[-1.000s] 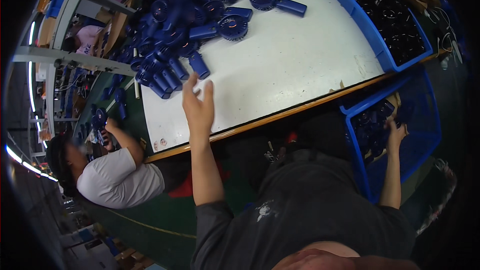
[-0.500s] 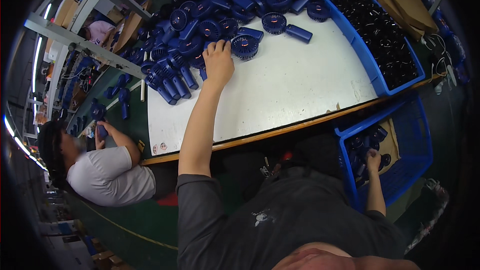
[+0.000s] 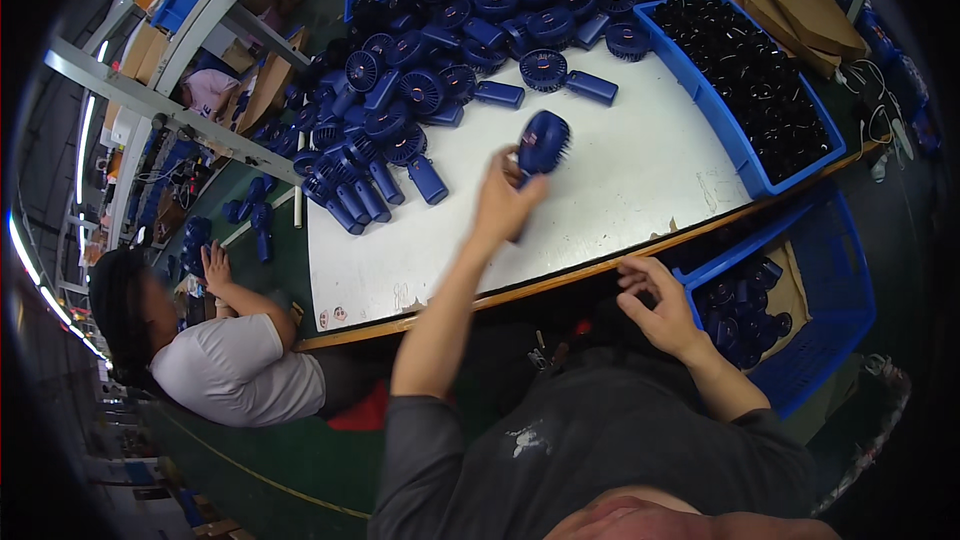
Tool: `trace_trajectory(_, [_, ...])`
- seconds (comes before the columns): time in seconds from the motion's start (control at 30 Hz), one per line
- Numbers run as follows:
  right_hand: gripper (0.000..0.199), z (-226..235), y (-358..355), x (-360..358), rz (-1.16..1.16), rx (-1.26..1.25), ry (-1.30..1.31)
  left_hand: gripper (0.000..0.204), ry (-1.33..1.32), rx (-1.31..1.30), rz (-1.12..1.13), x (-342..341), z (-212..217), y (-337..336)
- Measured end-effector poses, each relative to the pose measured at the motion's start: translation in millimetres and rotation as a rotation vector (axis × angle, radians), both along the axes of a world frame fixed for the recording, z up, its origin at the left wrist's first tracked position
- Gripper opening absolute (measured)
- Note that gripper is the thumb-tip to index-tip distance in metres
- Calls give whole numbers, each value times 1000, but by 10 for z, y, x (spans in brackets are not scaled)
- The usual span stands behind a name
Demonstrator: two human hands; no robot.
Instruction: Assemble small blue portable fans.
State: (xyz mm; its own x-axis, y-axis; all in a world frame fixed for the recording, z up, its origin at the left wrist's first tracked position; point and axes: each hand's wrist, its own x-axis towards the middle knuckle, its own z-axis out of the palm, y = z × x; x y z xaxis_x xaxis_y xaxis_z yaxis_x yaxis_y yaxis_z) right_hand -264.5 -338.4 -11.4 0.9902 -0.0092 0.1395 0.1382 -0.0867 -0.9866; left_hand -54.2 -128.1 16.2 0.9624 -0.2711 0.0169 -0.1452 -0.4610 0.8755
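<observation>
A dark blue handheld fan [image 3: 545, 143] is gripped by its handle in my left hand [image 3: 506, 202], held above the white tabletop with its round head up. My right hand [image 3: 660, 308] holds nothing; its fingers are apart near the table's front edge, beside the lower blue crate [image 3: 850, 285]. In that crate lie several dark blue fans [image 3: 735, 310] next to a piece of cardboard. A large heap of blue fans [image 3: 420, 90] covers the back and left of the table, some with their handles pointing toward me.
On the table's right side stands a blue bin [image 3: 745, 155] full of small black round parts [image 3: 750, 80]. Cardboard [image 3: 800, 15] leans behind it. A co-worker in a white shirt [image 3: 225, 365] sits at the left, near a metal frame [image 3: 150, 100]. White cables [image 3: 880, 120] hang at the right.
My left hand has taken a fan from the heap and drawn it right and nearer. My right hand has come out of the lower crate, up toward the table edge.
</observation>
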Motion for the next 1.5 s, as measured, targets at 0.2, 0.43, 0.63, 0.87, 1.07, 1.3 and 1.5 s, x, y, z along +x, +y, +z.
trace_trajectory(0.2, [56,-122,417,86,18,261,126,86,245,-945,90,-1379,-166,-629])
trace_trajectory(0.43, [37,111,266,213,235,-511,-383,55,839,-1036,-40,-1059,-323,-314])
trace_trajectory(0.63, [48,960,-304,609,546,-744,34,89,925,-1325,-419,-1503,-229,-591])
trace_trajectory(0.87, [32,870,-2125,1794,-390,-1400,-12,47,731,-1326,-442,-1350,23,-395])
trace_trajectory(1.07, [33,458,-2444,2128,-360,-1619,11,26,600,-1315,-492,-1367,-24,-237])
trace_trajectory(1.3, [39,800,-2651,2124,-451,-1029,-46,33,617,-987,-190,-1320,23,-225])
trace_trajectory(1.5, [48,879,-2719,2025,-551,-270,82,36,613,-955,-163,-1278,13,-264])
